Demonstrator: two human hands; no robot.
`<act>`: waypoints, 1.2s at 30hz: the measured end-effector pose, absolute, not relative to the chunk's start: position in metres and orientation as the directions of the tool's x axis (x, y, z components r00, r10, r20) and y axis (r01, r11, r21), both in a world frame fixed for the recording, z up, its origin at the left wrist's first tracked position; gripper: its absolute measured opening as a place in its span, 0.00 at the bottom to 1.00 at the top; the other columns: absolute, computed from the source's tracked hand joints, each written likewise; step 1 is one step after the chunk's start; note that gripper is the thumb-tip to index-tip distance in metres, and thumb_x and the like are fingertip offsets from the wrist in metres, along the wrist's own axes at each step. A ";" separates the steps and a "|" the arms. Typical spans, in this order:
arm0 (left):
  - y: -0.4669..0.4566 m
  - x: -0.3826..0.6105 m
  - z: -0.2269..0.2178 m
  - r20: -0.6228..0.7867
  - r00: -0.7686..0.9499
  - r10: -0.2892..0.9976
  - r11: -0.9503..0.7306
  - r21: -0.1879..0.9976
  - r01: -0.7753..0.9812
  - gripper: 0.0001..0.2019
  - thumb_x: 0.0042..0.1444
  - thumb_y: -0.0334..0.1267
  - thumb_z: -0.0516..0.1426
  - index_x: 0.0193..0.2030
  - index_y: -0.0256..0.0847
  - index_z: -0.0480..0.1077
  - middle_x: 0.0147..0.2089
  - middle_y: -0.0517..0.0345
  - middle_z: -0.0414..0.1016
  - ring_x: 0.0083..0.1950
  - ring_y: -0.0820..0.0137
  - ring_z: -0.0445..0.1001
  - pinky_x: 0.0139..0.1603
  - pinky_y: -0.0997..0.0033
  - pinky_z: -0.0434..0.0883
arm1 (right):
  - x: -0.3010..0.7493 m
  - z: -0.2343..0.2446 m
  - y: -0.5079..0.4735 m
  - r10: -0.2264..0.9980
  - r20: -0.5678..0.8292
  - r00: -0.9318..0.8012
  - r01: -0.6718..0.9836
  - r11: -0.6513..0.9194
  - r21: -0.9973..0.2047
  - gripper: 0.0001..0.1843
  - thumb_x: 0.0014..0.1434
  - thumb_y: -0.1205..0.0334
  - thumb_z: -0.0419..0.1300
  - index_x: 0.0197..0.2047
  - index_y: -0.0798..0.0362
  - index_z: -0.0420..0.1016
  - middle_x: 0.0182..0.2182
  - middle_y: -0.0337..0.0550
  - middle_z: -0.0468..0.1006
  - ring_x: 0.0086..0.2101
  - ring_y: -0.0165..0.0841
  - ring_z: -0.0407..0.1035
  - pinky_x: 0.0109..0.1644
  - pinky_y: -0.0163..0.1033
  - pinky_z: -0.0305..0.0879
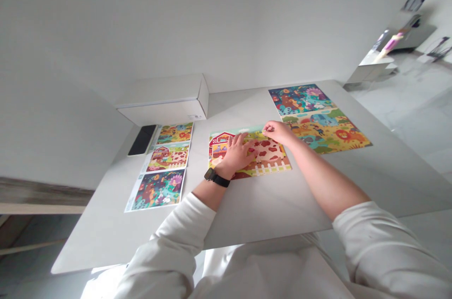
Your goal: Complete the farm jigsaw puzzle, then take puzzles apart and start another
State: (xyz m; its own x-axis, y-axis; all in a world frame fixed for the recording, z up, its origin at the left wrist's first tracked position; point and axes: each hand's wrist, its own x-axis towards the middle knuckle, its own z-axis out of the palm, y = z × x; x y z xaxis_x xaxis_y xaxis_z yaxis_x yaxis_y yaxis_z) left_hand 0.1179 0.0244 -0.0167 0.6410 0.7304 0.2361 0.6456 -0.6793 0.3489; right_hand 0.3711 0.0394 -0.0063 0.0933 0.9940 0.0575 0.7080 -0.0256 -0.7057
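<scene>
A colourful farm picture puzzle [270,153], with a red barn, a spotted cow and a white fence, lies flat on the table before me. My left hand [239,153], with a black watch on its wrist, rests on its middle with fingers spread, covering part of the picture. At the puzzle's upper right edge, my right hand [277,132] is closed in a pinch. A small pale bit shows at its fingertips, which looks like the edge of a puzzle piece [264,131]; most of it is hidden.
To the right lie a dark forest puzzle [300,99] and a yellow savanna puzzle [328,132]. On the left are a printed sheet [132,197] with three small pictures and a black phone [142,140]. A white box [162,106] stands at the back against the wall.
</scene>
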 end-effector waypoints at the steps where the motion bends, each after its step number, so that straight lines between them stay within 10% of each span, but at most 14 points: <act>1: 0.024 0.118 -0.016 0.234 0.644 0.728 -0.681 0.349 0.643 0.23 0.67 0.46 0.64 0.68 0.55 0.77 0.74 0.43 0.66 0.74 0.43 0.63 0.78 0.29 0.56 | 0.371 -0.007 0.039 0.993 0.068 0.093 0.717 -0.020 -0.696 0.04 0.58 0.61 0.72 0.38 0.48 0.83 0.36 0.40 0.87 0.37 0.36 0.79 0.42 0.37 0.68; 36: 0.023 0.120 -0.019 0.185 0.671 0.718 -0.695 0.261 0.670 0.24 0.71 0.49 0.59 0.70 0.50 0.74 0.76 0.42 0.66 0.77 0.47 0.62 0.79 0.35 0.55 | 0.353 0.019 0.021 1.000 0.013 0.000 0.966 0.003 -0.257 0.12 0.68 0.63 0.64 0.49 0.46 0.89 0.52 0.45 0.85 0.46 0.39 0.78 0.48 0.38 0.70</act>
